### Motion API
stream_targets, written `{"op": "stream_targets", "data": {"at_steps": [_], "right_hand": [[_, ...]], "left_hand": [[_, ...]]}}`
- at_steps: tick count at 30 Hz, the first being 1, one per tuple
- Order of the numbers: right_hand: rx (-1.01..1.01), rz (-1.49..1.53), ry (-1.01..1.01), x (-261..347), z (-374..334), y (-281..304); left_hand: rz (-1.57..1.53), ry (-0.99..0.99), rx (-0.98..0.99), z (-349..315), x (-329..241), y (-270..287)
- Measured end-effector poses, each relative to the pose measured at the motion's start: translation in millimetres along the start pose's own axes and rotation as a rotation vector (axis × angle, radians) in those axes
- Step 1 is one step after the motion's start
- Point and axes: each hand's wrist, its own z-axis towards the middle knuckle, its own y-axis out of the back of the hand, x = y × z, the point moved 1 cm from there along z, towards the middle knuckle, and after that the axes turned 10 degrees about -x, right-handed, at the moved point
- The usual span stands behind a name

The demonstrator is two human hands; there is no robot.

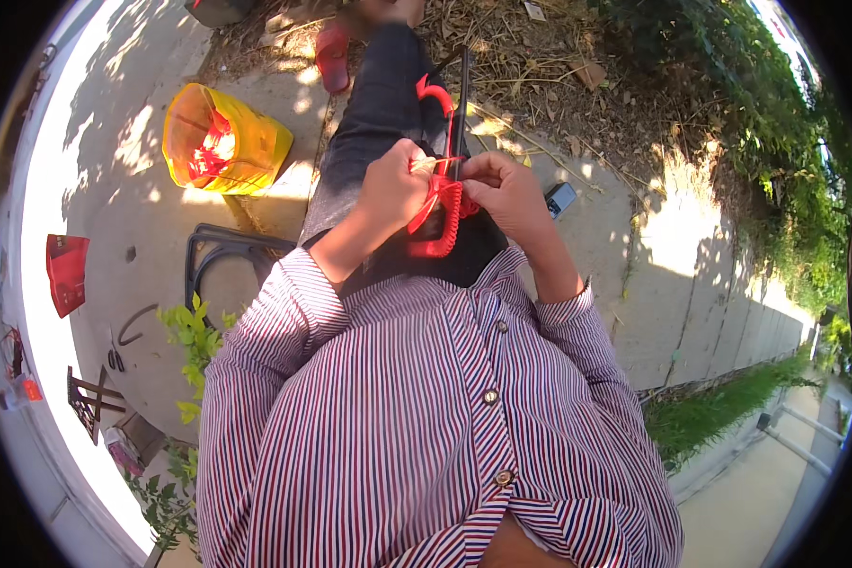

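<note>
Over my lap rests a dark frame [460, 118], with tight turns of red cord [433, 249] covering its curved near end. More red shows on a bend farther up. My left hand [394, 187] is closed at the left of the bar, with red strands running from its fingertips. From the right, my right hand [510, 197] pinches at the bar, thumb and forefinger together on the red cord. Its fingers partly hide the spot where cord and bar meet.
To the left on the concrete stands a yellow bucket [273, 147] with red material inside. Dark curved frames [199, 248], scissors [115, 360] and a red packet [66, 273] lie nearby. A phone [559, 200] is at the right. A red sandal [332, 59] lies ahead.
</note>
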Motion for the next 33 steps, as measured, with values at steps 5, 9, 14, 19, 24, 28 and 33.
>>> {"op": "stream_targets", "data": {"at_steps": [5,9,14,19,24,28,33], "right_hand": [[-0.194,-0.023,0.571,43,-15,11],[-0.312,0.586,0.386,53,-20,35],[-0.056,1.137,0.556,82,-71,114],[-0.116,0.906,0.513,59,-149,142],[-1.107,0.884,0.157,41,-134,149],[-0.248,1.258,0.123,-20,-100,129],[-0.176,0.954,-0.178,14,-83,15]], "left_hand": [[-1.054,0.751,0.457,21,-57,33],[-0.999,0.722,0.513,22,-71,15],[-0.604,0.641,0.245,11,-39,-10],[-0.687,0.871,0.280,15,18,-40],[-0.740,0.871,0.312,8,-19,-24],[-0.707,0.551,0.170,5,-23,-10],[-0.281,-0.328,0.312,-36,-98,14]]}}
